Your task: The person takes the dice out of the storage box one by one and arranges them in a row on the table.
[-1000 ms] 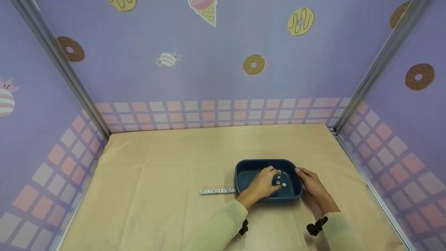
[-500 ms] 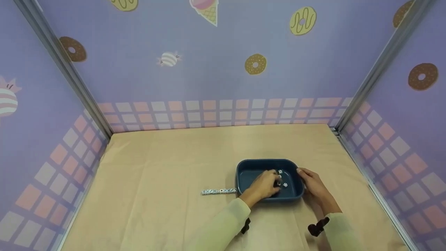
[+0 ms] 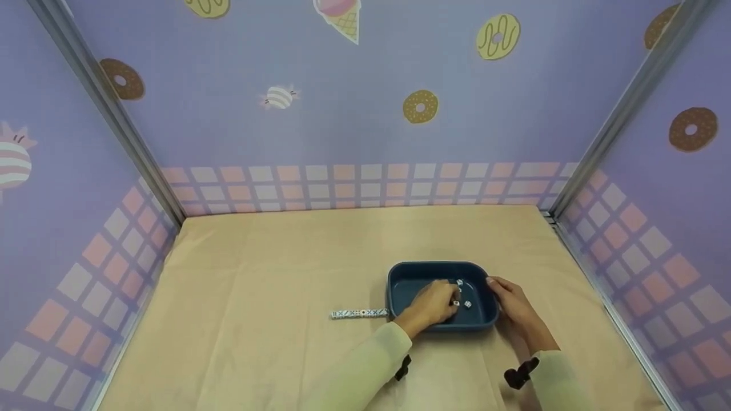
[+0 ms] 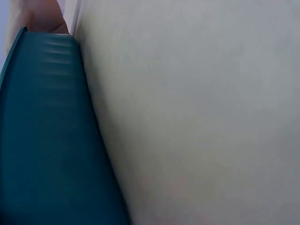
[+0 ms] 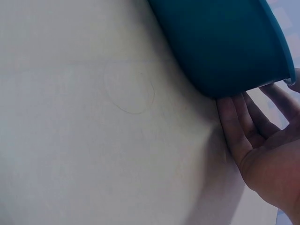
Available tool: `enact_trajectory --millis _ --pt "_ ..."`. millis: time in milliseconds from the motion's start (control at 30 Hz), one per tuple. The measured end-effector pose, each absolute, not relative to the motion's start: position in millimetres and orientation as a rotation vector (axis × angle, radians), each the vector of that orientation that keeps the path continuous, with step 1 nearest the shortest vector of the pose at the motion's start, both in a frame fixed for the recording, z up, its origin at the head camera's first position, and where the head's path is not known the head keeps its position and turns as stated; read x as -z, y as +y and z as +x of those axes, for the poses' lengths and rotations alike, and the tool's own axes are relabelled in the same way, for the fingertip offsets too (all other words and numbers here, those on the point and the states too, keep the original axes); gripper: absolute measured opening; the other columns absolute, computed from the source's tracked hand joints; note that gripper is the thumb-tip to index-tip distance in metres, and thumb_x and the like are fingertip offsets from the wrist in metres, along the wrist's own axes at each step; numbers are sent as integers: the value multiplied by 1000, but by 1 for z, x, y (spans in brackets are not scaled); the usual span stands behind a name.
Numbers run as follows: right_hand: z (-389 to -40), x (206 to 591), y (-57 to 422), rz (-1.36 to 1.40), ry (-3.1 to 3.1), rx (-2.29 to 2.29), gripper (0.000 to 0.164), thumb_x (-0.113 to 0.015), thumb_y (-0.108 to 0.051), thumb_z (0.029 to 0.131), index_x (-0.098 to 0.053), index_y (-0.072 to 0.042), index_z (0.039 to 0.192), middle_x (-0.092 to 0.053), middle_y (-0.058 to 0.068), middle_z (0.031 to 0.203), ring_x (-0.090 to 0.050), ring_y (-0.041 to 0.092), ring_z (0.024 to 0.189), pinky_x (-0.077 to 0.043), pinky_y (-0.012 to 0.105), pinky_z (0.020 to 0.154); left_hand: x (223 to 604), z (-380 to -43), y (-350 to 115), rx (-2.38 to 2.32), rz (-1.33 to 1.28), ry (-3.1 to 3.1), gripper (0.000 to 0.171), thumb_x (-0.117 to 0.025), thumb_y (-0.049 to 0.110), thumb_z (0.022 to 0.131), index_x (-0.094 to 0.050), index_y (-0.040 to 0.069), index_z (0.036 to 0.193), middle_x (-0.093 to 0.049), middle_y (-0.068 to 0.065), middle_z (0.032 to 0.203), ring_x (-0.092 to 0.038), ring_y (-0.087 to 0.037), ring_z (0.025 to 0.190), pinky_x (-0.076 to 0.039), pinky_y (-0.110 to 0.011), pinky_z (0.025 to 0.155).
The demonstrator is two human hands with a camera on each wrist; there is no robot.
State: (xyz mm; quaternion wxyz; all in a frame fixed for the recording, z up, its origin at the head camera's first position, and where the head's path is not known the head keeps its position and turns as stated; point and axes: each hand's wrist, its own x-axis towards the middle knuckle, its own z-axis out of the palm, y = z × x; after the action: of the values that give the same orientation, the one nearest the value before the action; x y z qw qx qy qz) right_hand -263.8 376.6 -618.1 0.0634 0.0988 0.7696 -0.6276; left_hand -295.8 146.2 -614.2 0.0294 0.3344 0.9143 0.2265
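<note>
A dark blue rectangular dish (image 3: pixel 408 286) with rounded corners stands on the cloth, right of the middle in the head view. My left hand (image 3: pixel 432 303) reaches down into it with curled fingers. A white die (image 3: pixel 456 303) shows right at its thumb and fingertips, pinched there. Another die (image 3: pixel 468 304) lies beside it on the dish floor, and one more (image 3: pixel 460 282) sits near the back wall. My right hand (image 3: pixel 514 302) grips the dish's right end, thumb at the rim. In the right wrist view its fingers (image 5: pixel 234 124) press against the outside of the dish wall.
A straight row of dice (image 3: pixel 358 313) lies on the beige cloth (image 3: pixel 257 274), its right end close to the dish's left wall. Purple patterned walls (image 3: pixel 365 125) enclose the table at the back and sides.
My left hand's fingers have drawn closer together over the dice, and one die now shows at the fingertips. The right hand stays at the dish's end; the dice row has not moved.
</note>
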Motion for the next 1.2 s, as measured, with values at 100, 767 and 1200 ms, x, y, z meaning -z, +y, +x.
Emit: enact_trajectory --millis 100,767,1200 --pt "-264 618 377 282 2329 1905 60 -52 -38 113 -47 6 154 -40 26 163 -32 39 155 -24 53 127 610 -297 145 -795 1025 2808 12 -77 21 97 -78 21 109 -65 9 99 -59 -1 87 -51 -17 77" --pt "-263 618 378 304 2316 1900 65 -54 -42 111 -46 6 154 -38 27 164 -27 41 157 -20 57 127 573 -306 16 -1350 1043 2598 9 -76 15 99 -76 9 106 -71 -1 101 -71 -19 92 -59 -31 83" --pt "-260 611 375 317 2327 1869 62 -51 -40 113 -45 6 155 -37 27 164 -27 42 157 -19 54 128 571 -301 -54 -1170 994 2769 6 -78 14 98 -77 10 102 -70 -2 98 -68 -19 92 -59 -38 84"
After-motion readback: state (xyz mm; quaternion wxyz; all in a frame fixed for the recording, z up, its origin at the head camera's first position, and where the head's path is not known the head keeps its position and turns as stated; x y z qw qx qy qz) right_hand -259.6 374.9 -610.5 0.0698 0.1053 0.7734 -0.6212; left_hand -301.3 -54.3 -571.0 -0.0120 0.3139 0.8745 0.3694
